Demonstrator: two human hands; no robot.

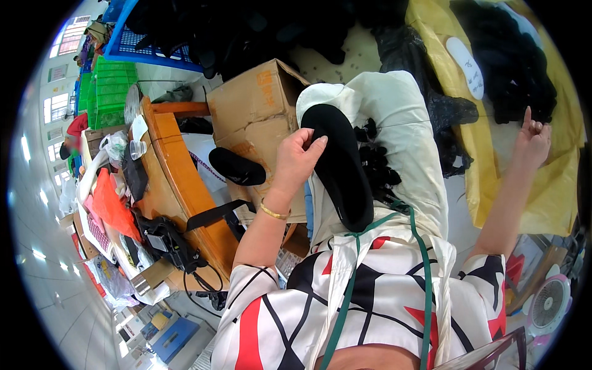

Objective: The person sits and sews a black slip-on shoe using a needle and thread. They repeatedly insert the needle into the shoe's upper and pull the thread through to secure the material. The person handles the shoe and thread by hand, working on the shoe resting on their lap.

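Observation:
My left hand (pixel 297 159) pinches the edge of a long black shoe insole (pixel 343 163) near its broad end, thumb on top. The insole lies over my lap, on pale cloth (pixel 404 105). Beside it, on the cloth, sits a cluster of small black pieces (pixel 377 163). My right hand (pixel 533 139) is raised far out to the right, index finger extended and the others curled, in front of a yellow sack (pixel 493 185). A thin dark thread (pixel 450 121) runs from the lap toward that hand; whether the fingers grip it is hidden.
At left, a cardboard box (pixel 253 102) stands by a wooden table (pixel 179 176), with a black insole-shaped piece (pixel 237 166) against it. The sack holds dark pieces (pixel 515 68) and a white sole-shaped piece (pixel 465 68). A blue crate (pixel 129 43) and a fan (pixel 549 302) flank me.

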